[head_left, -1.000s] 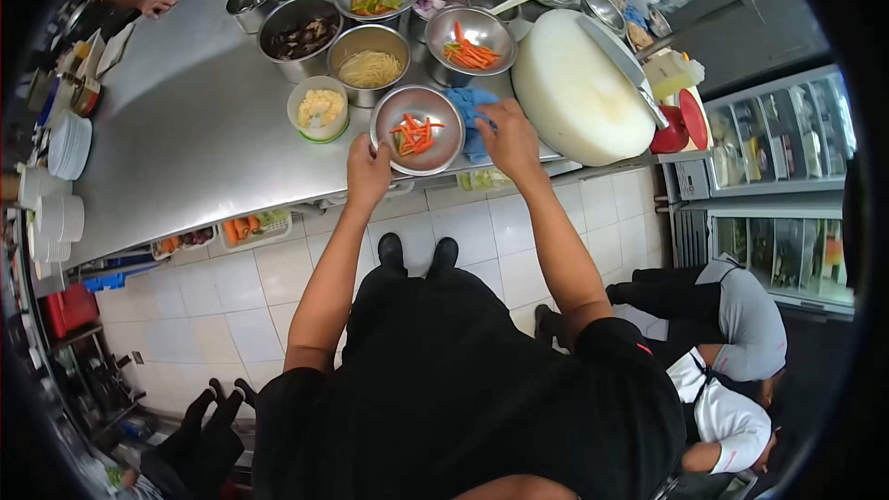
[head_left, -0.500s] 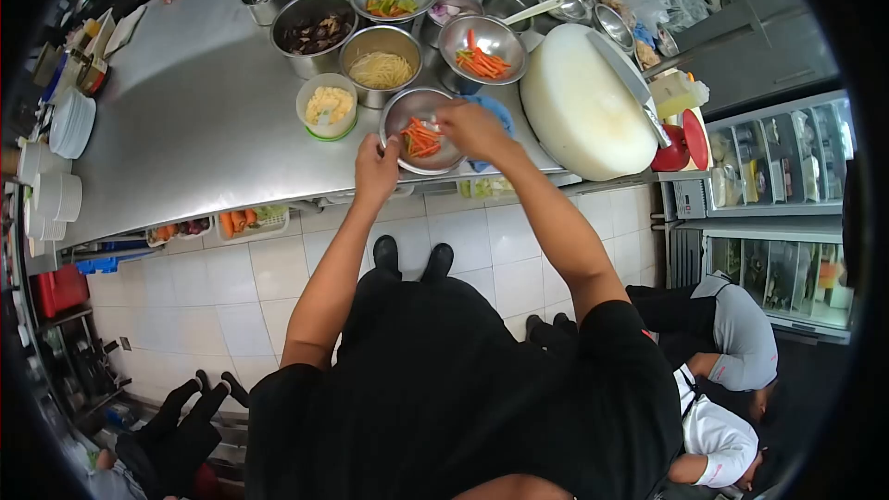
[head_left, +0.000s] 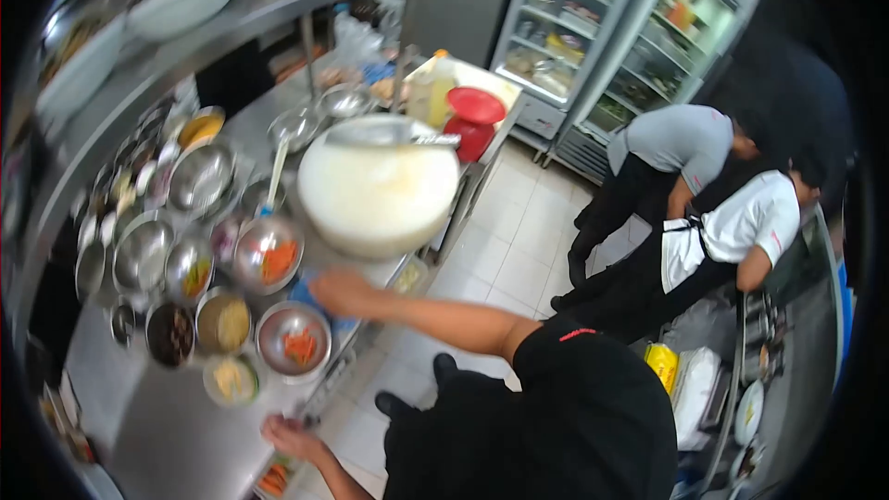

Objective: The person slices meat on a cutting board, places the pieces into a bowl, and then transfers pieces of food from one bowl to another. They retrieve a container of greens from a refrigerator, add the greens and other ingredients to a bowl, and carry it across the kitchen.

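Note:
The steel bowl with orange-red vegetable strips stands near the counter's front edge, with neither hand on it. Just beyond its right side, my right hand hangs over a blue cloth, its fingers smeared by motion. My left hand is below the bowl at the counter edge, fingers loosely apart and holding nothing. Close around are a bowl of carrot strips, a pot of pale shreds and a tub of yellow paste.
A thick round white chopping board carries a cleaver. Past it stand a red container and an oil bottle. More steel bowls crowd the back. Two people stand bent at the right, near glass-door fridges.
The view has swung to the right. My right hand has come out of the bowl of strips to the blue cloth, and my left hand has let go of the rim.

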A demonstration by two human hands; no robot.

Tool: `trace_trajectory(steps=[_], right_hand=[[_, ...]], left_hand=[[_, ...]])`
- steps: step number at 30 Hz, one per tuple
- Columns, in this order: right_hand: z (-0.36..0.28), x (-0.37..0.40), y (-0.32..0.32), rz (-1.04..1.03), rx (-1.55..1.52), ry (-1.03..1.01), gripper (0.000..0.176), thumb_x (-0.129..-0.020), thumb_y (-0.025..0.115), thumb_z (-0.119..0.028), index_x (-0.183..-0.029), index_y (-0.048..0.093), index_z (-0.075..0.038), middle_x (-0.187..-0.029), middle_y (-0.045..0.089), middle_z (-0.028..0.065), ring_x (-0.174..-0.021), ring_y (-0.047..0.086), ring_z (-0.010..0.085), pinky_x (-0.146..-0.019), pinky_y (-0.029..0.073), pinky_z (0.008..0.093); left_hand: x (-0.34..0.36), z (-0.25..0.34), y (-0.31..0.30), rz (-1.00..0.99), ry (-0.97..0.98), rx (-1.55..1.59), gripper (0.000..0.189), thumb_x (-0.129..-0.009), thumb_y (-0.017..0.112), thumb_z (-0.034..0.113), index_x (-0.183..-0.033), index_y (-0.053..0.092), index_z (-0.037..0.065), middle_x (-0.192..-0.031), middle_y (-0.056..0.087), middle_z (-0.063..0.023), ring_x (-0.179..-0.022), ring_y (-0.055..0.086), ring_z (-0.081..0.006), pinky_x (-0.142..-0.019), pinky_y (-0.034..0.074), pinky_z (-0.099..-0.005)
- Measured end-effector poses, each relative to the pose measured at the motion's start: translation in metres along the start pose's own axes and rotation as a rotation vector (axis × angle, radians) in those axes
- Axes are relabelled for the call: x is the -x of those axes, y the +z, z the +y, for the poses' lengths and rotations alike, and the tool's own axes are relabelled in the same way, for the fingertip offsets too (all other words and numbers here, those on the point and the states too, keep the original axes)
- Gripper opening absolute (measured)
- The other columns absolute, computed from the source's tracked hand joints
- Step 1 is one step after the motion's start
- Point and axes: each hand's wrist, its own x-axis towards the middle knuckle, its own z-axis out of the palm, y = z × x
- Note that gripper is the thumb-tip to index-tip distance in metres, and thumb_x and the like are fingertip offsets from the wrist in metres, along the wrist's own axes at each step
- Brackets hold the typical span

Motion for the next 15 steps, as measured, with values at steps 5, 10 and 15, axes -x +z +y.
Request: trace_trajectory(steps=[5, 10, 15], right_hand=[[0.03, 0.016, 0.088, 0.038, -0.265, -0.108, 0.026, -0.086, 0.057, -0.019, -0.105, 0.053, -0.001, -0.093, 0.061, 0.0245, -0.09, 0.062, 0.0399, -0.075, 0.051, 0.0484], [0.065, -0.011, 0.128, 0.242, -0.311, -0.373, 0.019, -0.086, 0.054, -0.013, -0.102, 0.055, -0.002, -0.101, 0.061, 0.018, -0.096, 0.06, 0.0308, -0.079, 0.047, 0.0446], [0.076, -0.009, 0.095, -0.096, -0.625, -0.242, 0.028, -0.093, 0.049, -0.021, -0.106, 0.06, 0.001, -0.097, 0.064, 0.0182, -0.084, 0.063, 0.0327, -0.078, 0.05, 0.043]], left_hand=[[0.06, 0.068, 0.067, -0.287, 0.374, 0.286, 0.017, -0.093, 0.047, 0.015, -0.107, 0.046, 0.006, -0.094, 0.052, -0.0071, -0.062, 0.042, -0.0107, -0.051, 0.033, -0.0215], [0.094, 0.086, 0.185, -0.254, 0.49, 0.008, 0.036, -0.089, 0.057, 0.002, -0.122, 0.044, -0.005, -0.103, 0.056, -0.0142, -0.09, 0.054, -0.0205, -0.071, 0.048, -0.0341], [0.066, -0.027, 0.133, 0.29, -0.028, 0.298, 0.065, -0.093, 0.047, 0.052, -0.137, 0.03, 0.006, -0.137, 0.036, -0.0167, -0.12, 0.045, -0.0287, -0.085, 0.051, -0.0458]])
